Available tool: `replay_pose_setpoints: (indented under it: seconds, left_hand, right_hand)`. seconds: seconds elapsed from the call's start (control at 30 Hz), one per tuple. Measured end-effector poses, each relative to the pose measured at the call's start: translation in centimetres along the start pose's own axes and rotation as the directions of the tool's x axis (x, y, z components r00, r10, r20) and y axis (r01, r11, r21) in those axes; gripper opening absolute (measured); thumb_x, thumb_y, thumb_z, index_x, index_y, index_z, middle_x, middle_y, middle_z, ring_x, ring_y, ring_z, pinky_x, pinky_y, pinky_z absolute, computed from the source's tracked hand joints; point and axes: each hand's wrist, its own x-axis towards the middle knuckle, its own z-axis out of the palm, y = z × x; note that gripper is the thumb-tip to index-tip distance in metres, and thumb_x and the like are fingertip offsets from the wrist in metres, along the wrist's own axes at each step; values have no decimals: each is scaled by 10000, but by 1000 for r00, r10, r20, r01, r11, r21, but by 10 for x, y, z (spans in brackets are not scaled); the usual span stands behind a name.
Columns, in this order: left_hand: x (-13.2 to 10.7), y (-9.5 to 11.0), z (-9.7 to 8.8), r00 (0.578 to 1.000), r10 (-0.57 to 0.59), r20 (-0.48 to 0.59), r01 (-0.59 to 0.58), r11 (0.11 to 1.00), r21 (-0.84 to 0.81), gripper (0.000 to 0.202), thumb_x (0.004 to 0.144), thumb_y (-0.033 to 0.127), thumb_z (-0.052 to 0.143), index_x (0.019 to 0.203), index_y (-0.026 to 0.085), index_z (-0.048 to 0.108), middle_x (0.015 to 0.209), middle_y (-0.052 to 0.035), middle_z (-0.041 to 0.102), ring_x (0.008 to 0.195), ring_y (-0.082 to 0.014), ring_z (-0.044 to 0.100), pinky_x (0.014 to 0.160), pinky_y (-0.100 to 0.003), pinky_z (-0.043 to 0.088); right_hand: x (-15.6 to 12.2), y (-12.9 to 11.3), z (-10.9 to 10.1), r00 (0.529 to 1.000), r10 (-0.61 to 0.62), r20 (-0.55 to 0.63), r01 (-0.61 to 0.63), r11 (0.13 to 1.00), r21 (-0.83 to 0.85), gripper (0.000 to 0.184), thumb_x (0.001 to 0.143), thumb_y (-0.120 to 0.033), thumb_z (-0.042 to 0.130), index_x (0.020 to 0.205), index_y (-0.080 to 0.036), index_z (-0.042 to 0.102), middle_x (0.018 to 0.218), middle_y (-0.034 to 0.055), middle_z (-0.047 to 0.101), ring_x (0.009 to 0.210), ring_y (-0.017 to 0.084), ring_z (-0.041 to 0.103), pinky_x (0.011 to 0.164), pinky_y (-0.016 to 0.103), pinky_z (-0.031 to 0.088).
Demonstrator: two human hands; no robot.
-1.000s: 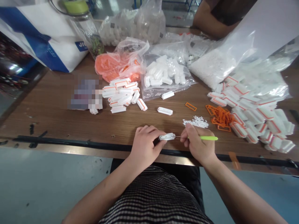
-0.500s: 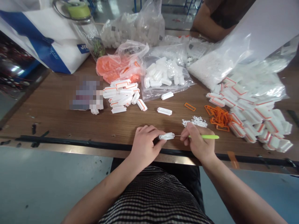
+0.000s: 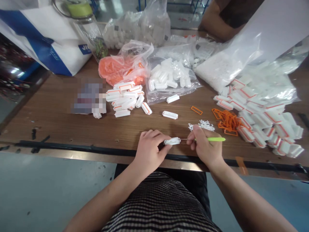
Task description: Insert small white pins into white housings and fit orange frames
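My left hand (image 3: 149,149) is closed on a small white plastic connector (image 3: 172,140), held just above the table's front edge. My right hand (image 3: 204,146) pinches a thin tool with a green handle (image 3: 215,139); its metal tip points left at the connector's end. Behind my right hand lies a small heap of tiny white bits (image 3: 202,125). Loose orange rectangular rings (image 3: 225,120) lie to the right of that heap, and one single ring (image 3: 196,110) lies apart.
A pile of white-and-orange connectors (image 3: 127,98) sits centre-left, a larger pile (image 3: 263,114) at right. Two loose white connectors (image 3: 170,114) lie mid-table. Clear bags of white parts (image 3: 169,75), an orange-filled bag (image 3: 118,69), a bottle (image 3: 90,30) and a white-blue bag (image 3: 43,38) stand behind. Another person's arm (image 3: 217,22) rests far back.
Both hands keep their grips and places; the green-handled tool has shifted only slightly. The view has drifted a little.
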Motion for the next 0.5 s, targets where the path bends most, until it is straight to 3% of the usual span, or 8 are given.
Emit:
replay_pose_setpoints:
  seconds: [0.3,0.5]
  left_hand:
    - [-1,-1,1,1000,2,-14,-2,1000,-9,132,817,218,740,934,252,689,877,20,714,853,-196,619,804,-389,396]
    - [0,-2,1,1000,0,-10,0,1000,-9,110,830,234,729,929,254,686,888,15,715,856,-198,622,807,-393,397]
  right_hand:
    - [-3,9,-1,1000,-5,-9,5,995,95,485,882,-444,599,472,-186,590,437,2,581,318,72,475,326,196,354]
    - [-4,9,-1,1000,7,-16,-6,998,68,486,893,-417,591,465,-186,586,435,-7,574,318,66,470,338,199,354]
